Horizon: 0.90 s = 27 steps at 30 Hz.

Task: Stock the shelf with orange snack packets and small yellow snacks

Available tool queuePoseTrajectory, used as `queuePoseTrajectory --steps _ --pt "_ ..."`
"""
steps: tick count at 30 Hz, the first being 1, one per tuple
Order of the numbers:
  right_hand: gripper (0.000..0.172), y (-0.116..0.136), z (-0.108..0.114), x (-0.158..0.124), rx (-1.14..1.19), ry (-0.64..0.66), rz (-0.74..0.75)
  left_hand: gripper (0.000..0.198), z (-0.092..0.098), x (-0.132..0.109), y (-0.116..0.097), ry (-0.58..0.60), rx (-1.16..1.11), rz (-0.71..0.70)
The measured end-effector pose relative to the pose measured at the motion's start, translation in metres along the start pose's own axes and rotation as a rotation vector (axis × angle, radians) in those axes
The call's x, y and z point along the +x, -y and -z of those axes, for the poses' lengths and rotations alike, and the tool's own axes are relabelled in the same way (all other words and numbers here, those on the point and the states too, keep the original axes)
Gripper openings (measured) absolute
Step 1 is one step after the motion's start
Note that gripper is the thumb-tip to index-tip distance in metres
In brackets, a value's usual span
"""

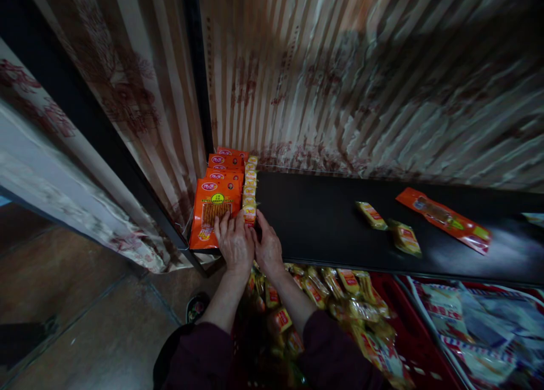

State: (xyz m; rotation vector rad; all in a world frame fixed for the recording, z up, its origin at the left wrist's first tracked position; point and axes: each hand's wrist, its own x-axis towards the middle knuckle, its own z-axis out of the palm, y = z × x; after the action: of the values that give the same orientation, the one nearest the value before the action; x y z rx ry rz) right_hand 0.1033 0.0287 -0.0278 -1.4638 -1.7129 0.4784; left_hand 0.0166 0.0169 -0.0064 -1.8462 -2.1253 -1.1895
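Observation:
At the left end of the black shelf, a row of small yellow snack packets (250, 187) runs from back to front. My left hand (235, 244) and my right hand (267, 245) close in on the front packet (249, 215) from either side. The left fingers also lie against the front orange snack bag (216, 211), which shows brown sticks through its window. More orange bags (225, 162) stand behind it. My right index finger runs along the front packet's right side. The packet's lower part is hidden by my hands.
On the black shelf (306, 214) lie two loose yellow packets (372, 215) and a long orange packet (446, 220). Below, a red basket (389, 299) holds many yellow packets; beside it are white-and-blue bags (471, 322). Striped curtains (272, 72) hang behind, and a dark post (198, 67) stands at the corner.

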Motion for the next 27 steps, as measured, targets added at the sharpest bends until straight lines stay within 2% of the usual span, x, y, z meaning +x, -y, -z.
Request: queuePoseTrajectory --steps 11,27 --pt "0.049 -0.0051 -0.0032 -0.0006 0.007 -0.020 0.006 0.037 -0.0042 -0.0016 0.0023 -0.018 -0.010 -0.010" --pt "0.049 -0.0012 0.0020 -0.0068 -0.002 -0.025 -0.001 0.035 0.0018 -0.0032 0.0003 -0.024 -0.019 -0.003"
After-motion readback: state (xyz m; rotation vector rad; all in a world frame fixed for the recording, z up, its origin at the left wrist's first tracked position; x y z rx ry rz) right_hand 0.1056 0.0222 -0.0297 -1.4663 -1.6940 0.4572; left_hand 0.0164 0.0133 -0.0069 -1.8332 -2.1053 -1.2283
